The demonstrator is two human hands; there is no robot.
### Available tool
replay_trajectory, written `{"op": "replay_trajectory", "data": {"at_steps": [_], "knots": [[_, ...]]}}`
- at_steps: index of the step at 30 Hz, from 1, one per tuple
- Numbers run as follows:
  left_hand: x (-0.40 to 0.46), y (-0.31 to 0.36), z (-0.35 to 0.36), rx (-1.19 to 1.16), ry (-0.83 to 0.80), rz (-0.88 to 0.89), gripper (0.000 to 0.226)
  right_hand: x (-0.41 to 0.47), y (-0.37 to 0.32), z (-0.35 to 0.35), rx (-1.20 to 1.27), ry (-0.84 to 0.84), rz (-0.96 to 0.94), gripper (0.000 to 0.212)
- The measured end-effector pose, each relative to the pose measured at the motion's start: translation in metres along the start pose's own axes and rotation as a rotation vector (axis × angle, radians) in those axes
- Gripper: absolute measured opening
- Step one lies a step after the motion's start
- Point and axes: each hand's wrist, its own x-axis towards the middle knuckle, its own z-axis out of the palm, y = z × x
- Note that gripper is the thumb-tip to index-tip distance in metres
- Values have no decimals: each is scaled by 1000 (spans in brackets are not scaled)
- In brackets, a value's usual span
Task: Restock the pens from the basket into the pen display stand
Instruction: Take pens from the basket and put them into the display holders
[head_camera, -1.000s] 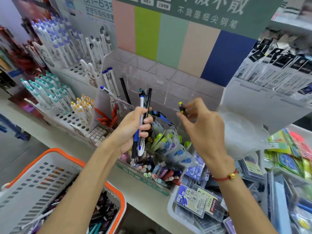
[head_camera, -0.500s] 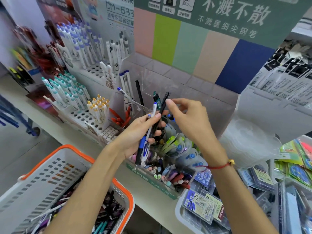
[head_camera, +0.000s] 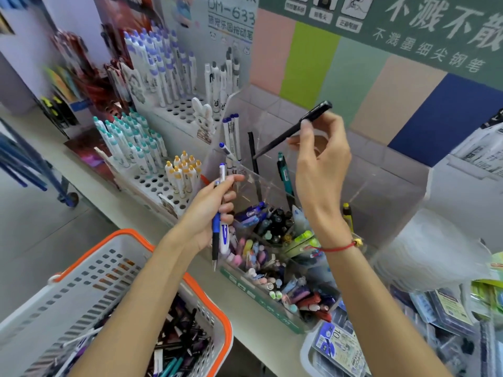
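We took the clear acrylic pen display stand (head_camera: 362,186) as our landmark. Our right hand (head_camera: 321,151) was raised above its open compartments, fingers curled, pinching a black pen (head_camera: 292,130) between thumb and fingertips. That pen lay tilted, its capped end up and to the right, its tip pointing down and left toward the stand's back left corner, clear of the stand walls. A red string bracelet (head_camera: 336,247) circled the right wrist.

Our left hand (head_camera: 211,213) was just left of the stand's front left corner, gripping a small bundle of pens (head_camera: 220,213), one with a blue grip and one white with blue print; they stood nearly upright, tips down, beside the stand's outer wall. We could not tell whether they touched the wall.

Inside the stand, the front compartments were crowded with mixed coloured pens (head_camera: 272,254), and a few lone pens stood upright in the rear compartments, among them a teal one (head_camera: 284,175) and a black one (head_camera: 254,164).

The basket (head_camera: 206,292), white with an orange rim, sat below and left of the stand, under our left forearm, holding loose pens (head_camera: 177,346). Left of the stand were white perforated racks (head_camera: 155,183) of capped pens.
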Motion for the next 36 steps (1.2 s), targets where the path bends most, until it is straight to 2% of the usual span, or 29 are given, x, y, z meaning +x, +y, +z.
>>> {"op": "replay_trajectory", "data": {"at_steps": [2,5,9,12,16,18,21,25,28,30,33,36], "knots": [[1,3,-2,-41,-24,-18,21,3,3,8,-139,-30,-80,10],[1,8,-8,-150,-112,-45,14,4,12,18,-428,-219,-118,16],[0,10,-16,-176,-185,-47,6,3,21,26,-723,-366,-161,19],[2,10,-16,-139,-209,-32,10,8,19,31,-852,-415,-160,21],[6,7,-14,-112,-210,7,26,17,10,34,-902,-457,-112,21],[6,5,-15,-82,-208,18,30,18,6,31,-869,-444,-77,25],[4,4,-13,-41,-199,31,28,8,1,23,-637,-421,0,30],[-1,6,-6,-21,-218,62,24,-6,0,18,-473,-594,127,31],[-3,9,-3,-25,-230,88,27,-7,2,20,-383,-579,104,23],[-1,12,-6,-48,-204,125,30,-6,0,21,-231,-461,48,16],[1,17,-17,-63,-91,177,29,-3,-6,21,93,-143,-10,9],[3,19,-28,-111,-28,198,26,4,-7,30,100,28,-96,19]]}}
